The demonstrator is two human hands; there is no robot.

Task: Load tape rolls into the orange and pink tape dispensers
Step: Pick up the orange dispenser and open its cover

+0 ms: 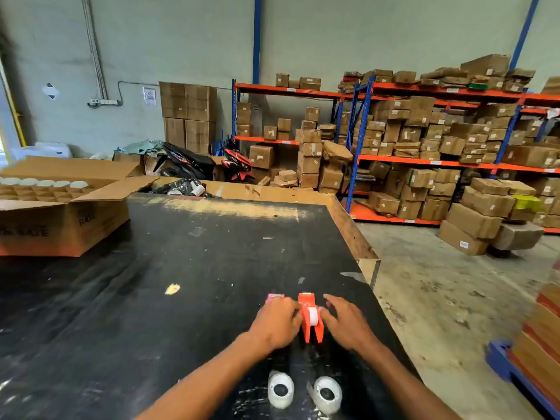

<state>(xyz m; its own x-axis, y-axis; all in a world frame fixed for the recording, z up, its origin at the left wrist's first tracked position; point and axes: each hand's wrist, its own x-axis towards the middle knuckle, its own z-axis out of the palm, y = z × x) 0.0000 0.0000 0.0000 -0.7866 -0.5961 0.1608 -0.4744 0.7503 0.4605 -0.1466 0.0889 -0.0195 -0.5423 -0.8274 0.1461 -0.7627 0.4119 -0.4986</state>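
Observation:
An orange tape dispenser [311, 321] stands on the black table [181, 268] with a white tape roll [313, 316] seated in it. My left hand [277, 324] presses against its left side and my right hand [348, 322] against its right side. A pink tape dispenser [274, 297] sits just behind my left hand, mostly hidden by it. Two loose clear tape rolls lie close to me: one on the left [280, 389] and one on the right [326, 394], between my forearms.
An open cardboard box [60, 219] with tape rolls inside sits at the table's far left. The table's right edge [368, 262] drops to a concrete floor. Shelves of cardboard boxes [424, 140] line the back. A stack with a blue frame [515, 368] stands at right.

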